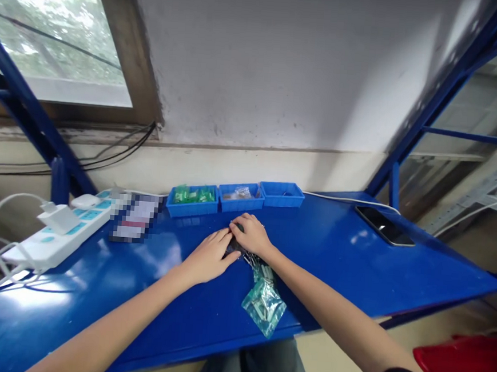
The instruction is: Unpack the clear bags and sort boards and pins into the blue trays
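My left hand (213,256) and my right hand (250,234) come together near the middle of the blue table. Their fingers curl around a small dark item (235,244), mostly covered, so its kind cannot be made out. The left thumb points toward the right wrist. Just below the right hand lie thin metallic-looking pieces (251,259). Toward the table's front edge rests a clear, green-tinted plastic bag (265,306) with pale small parts inside, partly under the right forearm.
Behind the hands stand three blue bins: one with green packets (194,194), one with clear bags (241,194), one (282,195) at right. A white power strip (50,245) and a blurred-out flat item (135,218) lie left. A black phone (383,226) lies right.
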Motion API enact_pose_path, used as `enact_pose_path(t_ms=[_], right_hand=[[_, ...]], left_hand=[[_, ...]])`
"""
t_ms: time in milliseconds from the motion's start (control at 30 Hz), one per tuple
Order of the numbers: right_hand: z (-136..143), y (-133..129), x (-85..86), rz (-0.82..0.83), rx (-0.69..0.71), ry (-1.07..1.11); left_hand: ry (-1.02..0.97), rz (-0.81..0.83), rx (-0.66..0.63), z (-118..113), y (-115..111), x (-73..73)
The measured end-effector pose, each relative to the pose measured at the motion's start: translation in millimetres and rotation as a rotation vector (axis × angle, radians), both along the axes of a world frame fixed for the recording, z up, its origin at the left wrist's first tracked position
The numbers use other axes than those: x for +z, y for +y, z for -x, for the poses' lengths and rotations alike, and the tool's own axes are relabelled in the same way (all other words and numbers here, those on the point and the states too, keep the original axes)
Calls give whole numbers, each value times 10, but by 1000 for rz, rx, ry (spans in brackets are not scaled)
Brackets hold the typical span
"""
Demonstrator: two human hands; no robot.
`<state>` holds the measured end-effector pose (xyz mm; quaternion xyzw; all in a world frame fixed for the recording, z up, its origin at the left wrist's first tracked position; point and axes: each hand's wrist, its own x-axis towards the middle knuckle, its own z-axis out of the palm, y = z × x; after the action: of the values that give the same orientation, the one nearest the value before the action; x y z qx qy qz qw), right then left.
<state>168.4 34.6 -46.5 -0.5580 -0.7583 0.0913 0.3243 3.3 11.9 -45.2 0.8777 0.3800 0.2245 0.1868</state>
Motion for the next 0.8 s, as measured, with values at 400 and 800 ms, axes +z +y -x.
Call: enact_pose_path(t_ms=[400,800], right_hand=[[-198,34,87,-252,-20,333],[-152,-64,126,-301,117,304]], left_hand=[[-146,-46,121,88,-131,164],[116,55,-418,-208,-813,382]])
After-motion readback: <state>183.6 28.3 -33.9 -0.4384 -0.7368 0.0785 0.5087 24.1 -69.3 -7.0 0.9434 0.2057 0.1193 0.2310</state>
